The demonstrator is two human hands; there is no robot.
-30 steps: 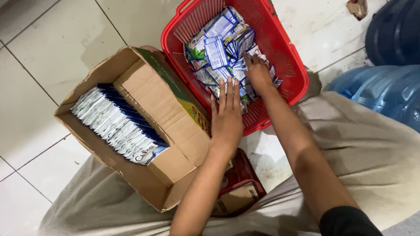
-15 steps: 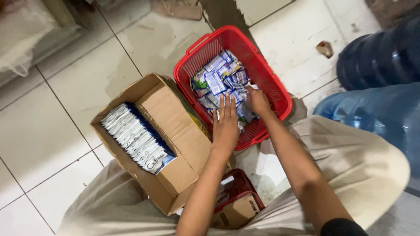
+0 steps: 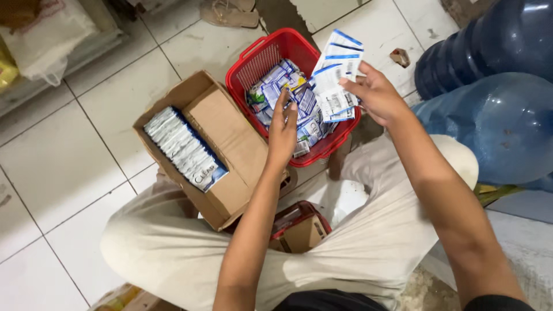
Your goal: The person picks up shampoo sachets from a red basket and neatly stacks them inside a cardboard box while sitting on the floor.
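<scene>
On the tiled floor (image 3: 69,167) at the left stands an open cardboard box (image 3: 230,138) with a packed row of sachets (image 3: 184,147) running diagonally along its left side. Just right of it, the left hand (image 3: 283,129) rests with fingers loosely spread on the loose sachets in the red basket (image 3: 262,55). Further right and higher, the right hand (image 3: 377,95) pinches a fanned strip of sachets (image 3: 336,72), long axis pointing up and away, above the basket's right rim.

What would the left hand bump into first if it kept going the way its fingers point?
Probably the loose sachets piled in the red basket. The left hand points up the picture, fingertips already over them, though its height above is unclear.
</scene>
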